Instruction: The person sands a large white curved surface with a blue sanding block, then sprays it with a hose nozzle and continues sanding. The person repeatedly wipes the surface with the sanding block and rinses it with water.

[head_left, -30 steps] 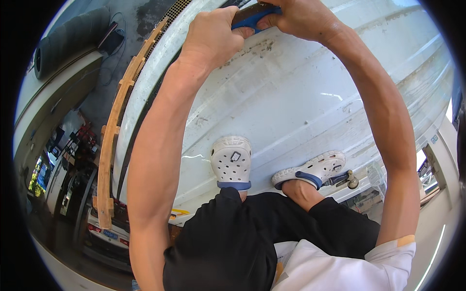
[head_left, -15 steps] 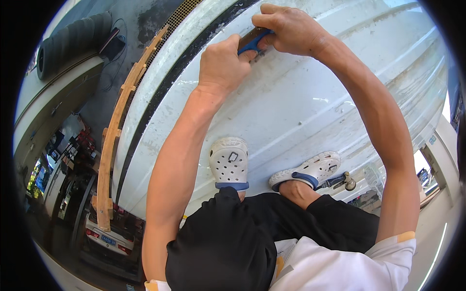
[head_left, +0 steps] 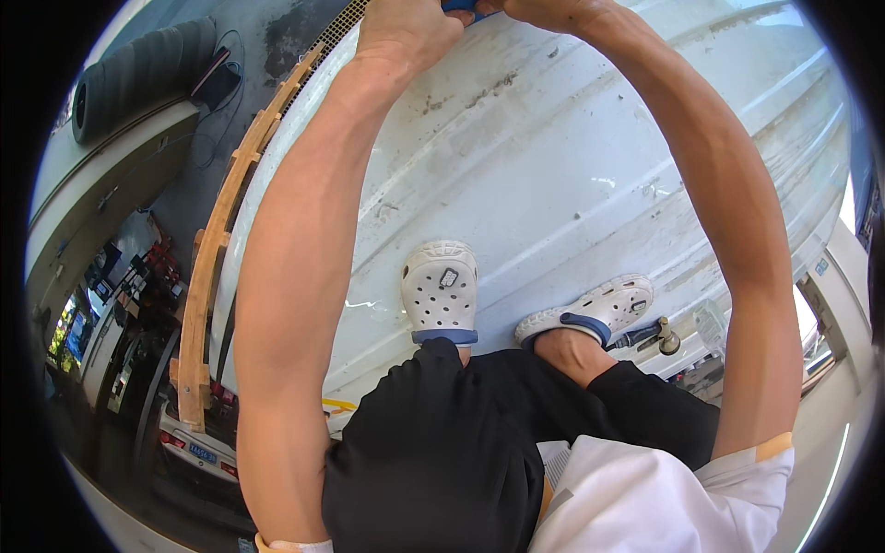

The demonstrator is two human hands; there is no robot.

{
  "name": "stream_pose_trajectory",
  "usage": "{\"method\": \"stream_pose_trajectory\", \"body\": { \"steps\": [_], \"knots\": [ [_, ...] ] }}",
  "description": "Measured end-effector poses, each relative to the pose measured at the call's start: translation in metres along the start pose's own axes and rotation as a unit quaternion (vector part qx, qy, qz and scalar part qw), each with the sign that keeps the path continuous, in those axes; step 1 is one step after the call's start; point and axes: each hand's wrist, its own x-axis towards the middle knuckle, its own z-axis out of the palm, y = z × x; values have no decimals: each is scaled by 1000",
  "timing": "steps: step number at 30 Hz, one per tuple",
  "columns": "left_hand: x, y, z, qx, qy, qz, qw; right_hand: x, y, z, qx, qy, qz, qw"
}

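The left hand (head_left: 406,29) and right hand (head_left: 546,11) both grasp a blue hand tool (head_left: 457,5) between them, over a ribbed white panel (head_left: 525,166); perforated white clogs (head_left: 441,300) stand nearer the body.

We note a white ridged surface (head_left: 525,194), soiled w/ dk. specks (head_left: 496,89) (mostly upper area); two white clogs (head_left: 441,297) stand directly on it, toes apart.
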Motion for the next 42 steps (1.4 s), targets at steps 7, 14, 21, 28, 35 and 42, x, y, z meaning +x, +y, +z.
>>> {"method": "stream_pose_trajectory", "body": {
  "steps": [7, 14, 21, 28, 35, 42],
  "knots": [
    [-20, -7, 21, -6, 0, -37, 999, -4, -9, 29, 152, -6, 170, 974],
    [-48, -11, 31, 13, 11, -37, 999, -5, -37, 6, 198, -48, 107, 973],
    [7, 9, 12, 22, 14, -30, 999, 1, 23, 19, -58, 73, -62, 994],
    [-5, 20, 26, -8, -3, -45, 999, -21, 32, 48, -14, 147, -36, 988],
    [-49, 9, 37, 15, -54, -33, 998, -50, -39, 52, 210, 273, 106, 933],
    [-29, -11, 2, 23, -128, 34, 991, -48, -62, 33, 176, 103, 185, 961]
  ]
}}
